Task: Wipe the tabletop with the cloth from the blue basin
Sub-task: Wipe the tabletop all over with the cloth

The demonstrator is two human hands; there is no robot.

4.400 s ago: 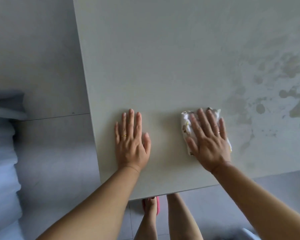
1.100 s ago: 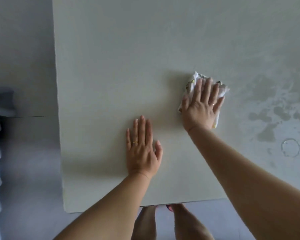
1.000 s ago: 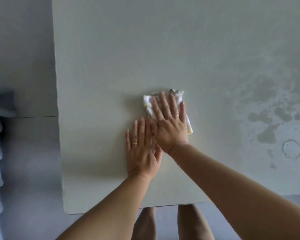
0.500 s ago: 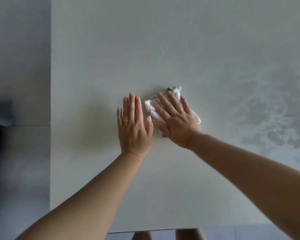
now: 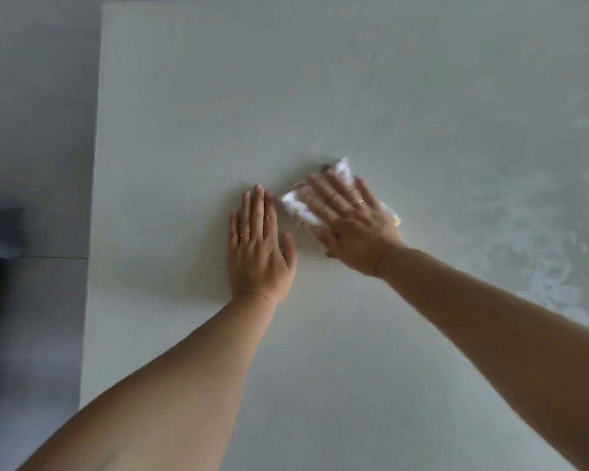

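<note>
Cloth [image 5: 300, 207] folded into a pad, pinned flat under the right hand [image 5: 352, 229], fingers spread and palm down, not really gripping so much as pressing. Long axis running diagonal, from near-left up to far-right. Left hand [image 5: 257, 248] just beside it, flat and open on the tabletop [image 5: 191, 113], holding nothing, probably bracing. Bit of blur on the right hand, so likely mid-stroke. Wet blotches [image 5: 538, 239] well off to the right, so that's probably where to go next. Plenty of bare room that way; left edge well apart.
</note>
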